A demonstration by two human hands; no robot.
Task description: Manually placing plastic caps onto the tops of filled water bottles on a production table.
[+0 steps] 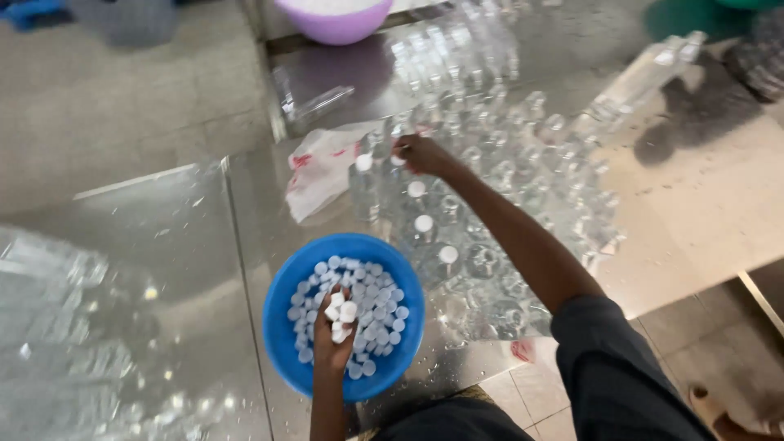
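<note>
1. View from above, looking down at a person's two bare arms over a shiny metal table (188, 245).
2. The right arm stretches forward and to the left, nearly straight, across a crowd of clear plastic bottles (506, 204) standing on the table.
3. The right hand (420, 155) is curled, fingertips pinched on a small white cap (398, 160) at the top of a bottle in the far row.
4. A few bottles nearer the person already carry white caps; most are uncapped.
5. The left arm reaches forward from the bottom edge into a round blue bowl (286, 327), which sits just left of the bottles.
6. The left hand (335, 327) is loosely closed around several white caps, resting on the heap of caps (376, 314) that fills the bowl.
7. A crumpled white plastic bag (322, 167) lies beyond the bowl; a purple basin (335, 20) stands at the table's far end.
</note>
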